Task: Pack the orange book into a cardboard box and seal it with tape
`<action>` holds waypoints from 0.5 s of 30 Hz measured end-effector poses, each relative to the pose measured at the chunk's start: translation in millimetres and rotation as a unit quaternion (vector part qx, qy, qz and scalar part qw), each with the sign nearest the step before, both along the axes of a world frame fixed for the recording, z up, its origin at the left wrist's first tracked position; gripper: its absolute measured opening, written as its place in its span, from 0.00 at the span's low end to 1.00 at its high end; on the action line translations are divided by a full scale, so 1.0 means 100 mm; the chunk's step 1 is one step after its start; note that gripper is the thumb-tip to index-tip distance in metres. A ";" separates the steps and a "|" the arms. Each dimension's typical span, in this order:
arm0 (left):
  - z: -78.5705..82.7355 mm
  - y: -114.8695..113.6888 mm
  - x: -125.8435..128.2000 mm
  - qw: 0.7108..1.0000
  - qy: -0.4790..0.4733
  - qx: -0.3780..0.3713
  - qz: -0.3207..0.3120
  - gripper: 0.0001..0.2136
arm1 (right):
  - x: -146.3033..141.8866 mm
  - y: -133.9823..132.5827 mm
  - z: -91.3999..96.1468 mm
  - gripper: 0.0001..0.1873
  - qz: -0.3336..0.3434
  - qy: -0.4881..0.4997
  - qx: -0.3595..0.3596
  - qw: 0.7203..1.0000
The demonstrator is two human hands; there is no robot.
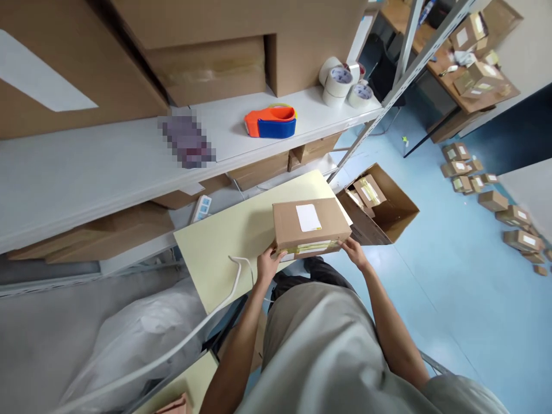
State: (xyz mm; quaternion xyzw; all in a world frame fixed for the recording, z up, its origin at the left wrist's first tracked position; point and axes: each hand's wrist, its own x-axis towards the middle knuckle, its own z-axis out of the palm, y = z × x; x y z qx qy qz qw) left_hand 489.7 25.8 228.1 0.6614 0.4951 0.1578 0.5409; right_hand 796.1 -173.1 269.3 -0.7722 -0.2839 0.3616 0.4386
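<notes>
A taped cardboard box with a white label on top sits at the right end of a pale yellow table. My left hand grips its near left lower corner, fingers closed on the edge. At the near right corner, my right hand holds the same box, thumb and fingers bent around it. Yellowish tape and a white strip run along the side facing me. The undersides of my fingers are partly hidden by the box.
A shelf beyond the table bears an orange and blue tape dispenser, tape rolls and large cartons. An open carton with smaller boxes stands right of the table. A white cable crosses at left. Several parcels lie on the floor.
</notes>
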 end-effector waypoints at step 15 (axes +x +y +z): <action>0.31 -0.66 0.74 0.986 0.054 0.001 0.157 0.13 | 0.92 0.25 -0.15 0.33 0.048 -0.007 0.038 0.998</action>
